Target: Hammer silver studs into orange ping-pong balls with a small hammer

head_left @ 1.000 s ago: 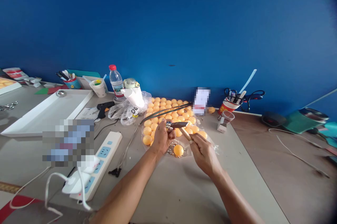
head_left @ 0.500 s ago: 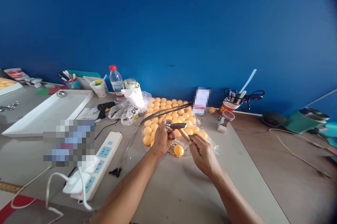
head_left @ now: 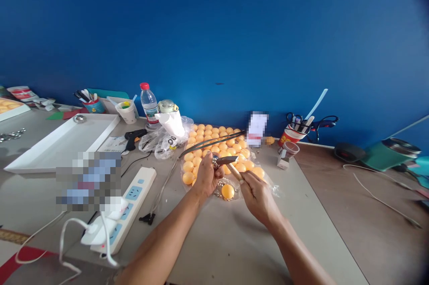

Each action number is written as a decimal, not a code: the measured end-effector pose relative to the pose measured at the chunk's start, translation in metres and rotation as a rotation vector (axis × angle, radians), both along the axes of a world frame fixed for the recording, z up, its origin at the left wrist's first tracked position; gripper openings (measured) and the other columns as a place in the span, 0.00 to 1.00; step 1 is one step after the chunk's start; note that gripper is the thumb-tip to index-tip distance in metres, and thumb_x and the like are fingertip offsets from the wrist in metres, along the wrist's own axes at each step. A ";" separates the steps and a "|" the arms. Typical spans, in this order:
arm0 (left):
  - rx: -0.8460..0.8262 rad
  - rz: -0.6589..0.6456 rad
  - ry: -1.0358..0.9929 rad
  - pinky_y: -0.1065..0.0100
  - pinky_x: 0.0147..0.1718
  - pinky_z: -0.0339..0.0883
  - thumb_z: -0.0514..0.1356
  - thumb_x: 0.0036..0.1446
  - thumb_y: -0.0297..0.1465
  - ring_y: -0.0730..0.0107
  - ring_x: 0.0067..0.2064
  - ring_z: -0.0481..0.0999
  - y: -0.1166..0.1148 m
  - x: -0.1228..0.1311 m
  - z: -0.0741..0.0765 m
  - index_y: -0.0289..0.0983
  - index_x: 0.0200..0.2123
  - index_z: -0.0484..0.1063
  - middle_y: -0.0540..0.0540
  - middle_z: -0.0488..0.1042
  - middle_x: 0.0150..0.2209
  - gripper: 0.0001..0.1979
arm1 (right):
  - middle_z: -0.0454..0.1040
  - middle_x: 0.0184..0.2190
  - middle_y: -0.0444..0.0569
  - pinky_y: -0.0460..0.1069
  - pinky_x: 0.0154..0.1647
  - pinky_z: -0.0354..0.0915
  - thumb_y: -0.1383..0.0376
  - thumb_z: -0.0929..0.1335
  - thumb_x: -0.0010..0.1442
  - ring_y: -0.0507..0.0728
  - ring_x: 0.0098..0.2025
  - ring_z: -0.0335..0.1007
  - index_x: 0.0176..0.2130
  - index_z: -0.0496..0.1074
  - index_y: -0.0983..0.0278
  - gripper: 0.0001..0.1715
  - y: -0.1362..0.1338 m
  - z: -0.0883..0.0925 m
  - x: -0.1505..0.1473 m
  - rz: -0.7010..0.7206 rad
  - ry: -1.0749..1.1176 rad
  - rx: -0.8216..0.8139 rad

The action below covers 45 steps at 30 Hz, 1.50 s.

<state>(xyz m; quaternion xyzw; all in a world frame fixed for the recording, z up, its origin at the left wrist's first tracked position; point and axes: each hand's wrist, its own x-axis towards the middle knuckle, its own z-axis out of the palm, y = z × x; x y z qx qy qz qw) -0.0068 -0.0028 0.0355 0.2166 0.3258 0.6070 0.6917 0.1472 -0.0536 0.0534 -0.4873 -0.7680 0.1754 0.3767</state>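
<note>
My left hand [head_left: 207, 178] is closed around a small shiny, beaded-looking piece [head_left: 215, 160] above the orange balls. A dark, blade-like strip [head_left: 227, 160] points right from that piece; how the two join is unclear. My right hand [head_left: 256, 190] grips a pale wooden stick [head_left: 235, 171], its far end close to the strip; I cannot tell whether they touch. Behind and below both hands lie rows of orange balls [head_left: 219, 146] in clear plastic. A single orange ball [head_left: 228, 192] sits between my wrists, ringed by small shiny beads [head_left: 218, 190] in a clear dish or wrapping.
Left are a white power strip [head_left: 134, 200], a white tray [head_left: 67, 142], a black glue gun [head_left: 134, 137] and a bottle [head_left: 149, 106]. A phone [head_left: 257, 128] leans on the blue wall. A red cup of tools [head_left: 291, 135] and a green tumbler [head_left: 385, 153] stand right.
Both hands keep almost the same pose and hold the same things. The whole view has shifted very slightly.
</note>
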 end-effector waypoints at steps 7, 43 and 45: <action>-0.055 -0.029 -0.096 0.74 0.17 0.50 0.54 0.58 0.40 0.80 0.15 0.56 0.003 -0.002 -0.004 0.36 0.33 0.65 0.53 0.65 0.19 0.12 | 0.62 0.24 0.44 0.47 0.27 0.55 0.70 0.58 0.62 0.53 0.27 0.58 0.25 0.55 0.60 0.13 0.001 0.001 0.002 -0.022 0.018 -0.015; -0.058 -0.085 -0.292 0.72 0.25 0.61 0.60 0.57 0.31 0.74 0.26 0.69 0.002 -0.001 -0.003 0.34 0.37 0.70 0.47 0.71 0.31 0.07 | 0.62 0.24 0.44 0.47 0.28 0.55 0.69 0.58 0.62 0.53 0.27 0.59 0.25 0.55 0.61 0.13 0.005 -0.001 0.003 -0.074 -0.015 -0.074; -0.029 -0.088 -0.301 0.72 0.26 0.61 0.62 0.55 0.31 0.74 0.28 0.70 0.001 -0.002 -0.004 0.34 0.37 0.71 0.47 0.71 0.32 0.08 | 0.62 0.24 0.44 0.47 0.28 0.54 0.68 0.58 0.62 0.53 0.27 0.59 0.24 0.55 0.60 0.14 0.006 -0.001 0.003 -0.077 -0.017 -0.091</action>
